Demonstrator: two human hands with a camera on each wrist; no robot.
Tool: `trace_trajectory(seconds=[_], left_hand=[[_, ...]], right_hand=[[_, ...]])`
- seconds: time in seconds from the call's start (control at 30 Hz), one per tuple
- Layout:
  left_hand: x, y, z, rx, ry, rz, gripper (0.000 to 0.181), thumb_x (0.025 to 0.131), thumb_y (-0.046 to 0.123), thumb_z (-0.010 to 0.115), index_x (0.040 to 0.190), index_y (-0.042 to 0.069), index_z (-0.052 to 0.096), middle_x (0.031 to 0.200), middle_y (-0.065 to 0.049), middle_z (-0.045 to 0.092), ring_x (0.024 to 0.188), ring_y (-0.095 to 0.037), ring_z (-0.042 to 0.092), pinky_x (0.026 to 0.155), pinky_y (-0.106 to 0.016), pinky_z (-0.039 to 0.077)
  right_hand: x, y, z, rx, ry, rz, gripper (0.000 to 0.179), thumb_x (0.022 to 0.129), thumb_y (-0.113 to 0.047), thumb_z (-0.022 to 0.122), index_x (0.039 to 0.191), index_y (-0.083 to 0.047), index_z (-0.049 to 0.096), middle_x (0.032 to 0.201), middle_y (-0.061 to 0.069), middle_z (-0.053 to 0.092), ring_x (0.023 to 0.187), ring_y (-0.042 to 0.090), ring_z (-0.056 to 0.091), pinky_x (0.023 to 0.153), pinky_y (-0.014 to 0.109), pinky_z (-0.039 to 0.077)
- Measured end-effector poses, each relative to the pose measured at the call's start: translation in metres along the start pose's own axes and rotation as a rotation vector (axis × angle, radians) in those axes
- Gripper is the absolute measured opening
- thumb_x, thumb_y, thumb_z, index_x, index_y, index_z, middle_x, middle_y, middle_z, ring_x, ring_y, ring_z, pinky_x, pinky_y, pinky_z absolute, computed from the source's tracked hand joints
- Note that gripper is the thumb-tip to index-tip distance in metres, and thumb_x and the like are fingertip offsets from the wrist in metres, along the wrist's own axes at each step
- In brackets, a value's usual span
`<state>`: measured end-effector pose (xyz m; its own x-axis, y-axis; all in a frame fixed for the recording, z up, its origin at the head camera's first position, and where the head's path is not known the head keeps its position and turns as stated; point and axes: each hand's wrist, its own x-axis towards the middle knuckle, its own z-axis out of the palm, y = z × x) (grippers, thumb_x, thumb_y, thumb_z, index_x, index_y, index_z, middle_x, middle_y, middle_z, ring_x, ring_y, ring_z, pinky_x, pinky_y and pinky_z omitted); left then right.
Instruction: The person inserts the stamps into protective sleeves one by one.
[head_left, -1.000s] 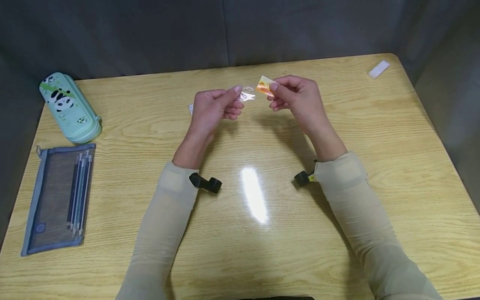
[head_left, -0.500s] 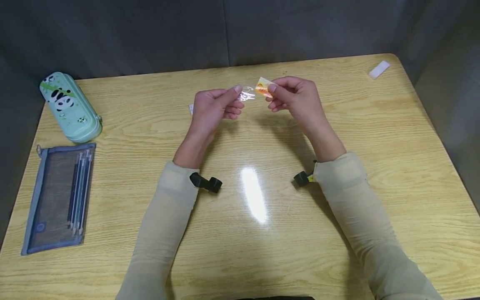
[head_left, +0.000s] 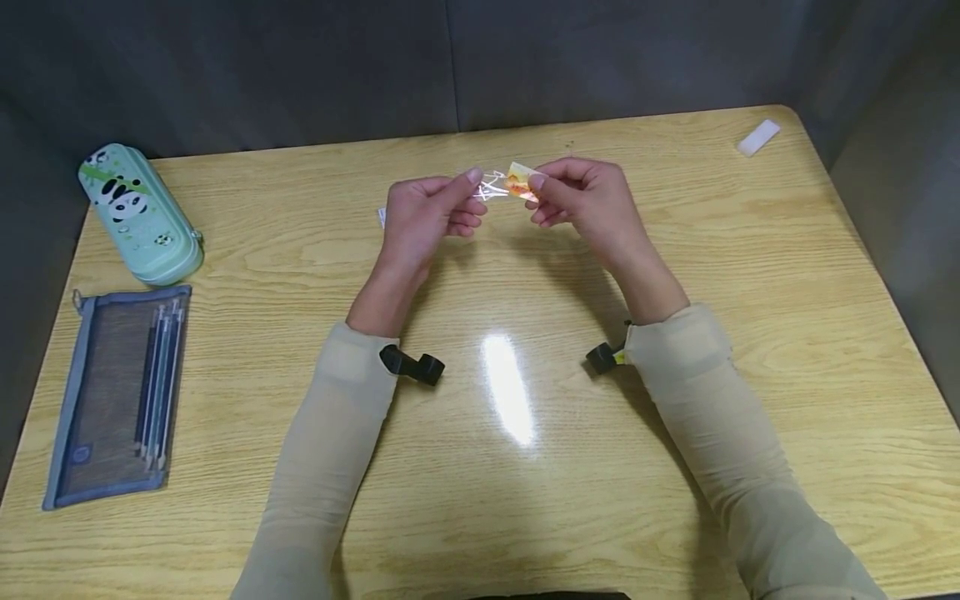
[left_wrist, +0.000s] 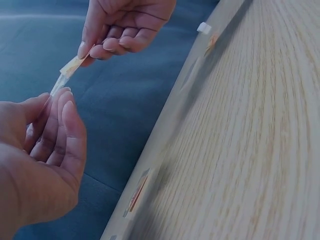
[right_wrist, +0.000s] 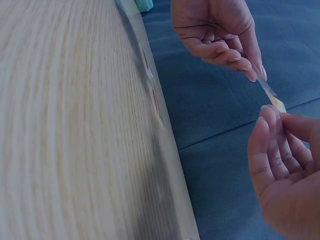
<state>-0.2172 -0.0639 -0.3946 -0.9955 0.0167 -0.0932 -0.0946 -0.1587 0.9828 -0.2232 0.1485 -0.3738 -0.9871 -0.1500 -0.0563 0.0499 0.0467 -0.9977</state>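
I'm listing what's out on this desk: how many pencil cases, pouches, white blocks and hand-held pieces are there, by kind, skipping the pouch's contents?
Panda pencil case: 1
Mesh pouch: 1
White block: 1
Hand-held pieces: 2 (clear piece in the left hand, orange-yellow piece in the right hand)
Total: 5

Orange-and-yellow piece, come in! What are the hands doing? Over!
Left hand pinching clear film. Right hand pinching orange-and-yellow piece. Edges touching or nearly so. Nothing seen in the way.
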Motion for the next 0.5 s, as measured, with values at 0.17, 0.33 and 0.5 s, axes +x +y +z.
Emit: trace_trajectory(seconds=[0.17,0.33,0.5], left_hand=[[0.0006,0.0008,0.0007,0.012,0.003,0.009,0.036,0.093,0.028,0.076,0.097,-0.008,0.076,0.069,-0.004,0.074,0.057,-0.011,0.069,0.055,-0.022,0.060],[-0.0002,0.0022,0.0016,0.053,-0.002,0.020,0.035,0.093,0.028,0.076,0.098,-0.007,0.076,0.069,-0.003,0.074,0.058,-0.011,0.070,0.056,-0.023,0.060],[-0.0009,0.0031,0.0010,0.097,0.011,0.038,0.032,0.093,0.029,0.076,0.096,-0.002,0.078,0.070,-0.002,0.074,0.059,-0.011,0.070,0.057,-0.023,0.061]], right_hand=[[-0.0001,-0.0005,-0.0008,-0.070,-0.033,0.020,0.019,0.096,-0.015,0.071,0.104,0.002,0.072,0.077,0.003,0.073,0.062,0.011,0.069,0.064,0.024,0.062],[-0.0003,-0.0002,-0.0030,-0.098,-0.063,0.032,0.017,0.097,-0.014,0.070,0.102,0.002,0.071,0.076,0.003,0.073,0.062,0.011,0.068,0.064,0.025,0.062],[0.0000,-0.0005,-0.0033,-0.101,-0.080,0.048,0.018,0.096,-0.014,0.070,0.102,0.003,0.071,0.075,0.003,0.072,0.062,0.012,0.068,0.063,0.025,0.062]])
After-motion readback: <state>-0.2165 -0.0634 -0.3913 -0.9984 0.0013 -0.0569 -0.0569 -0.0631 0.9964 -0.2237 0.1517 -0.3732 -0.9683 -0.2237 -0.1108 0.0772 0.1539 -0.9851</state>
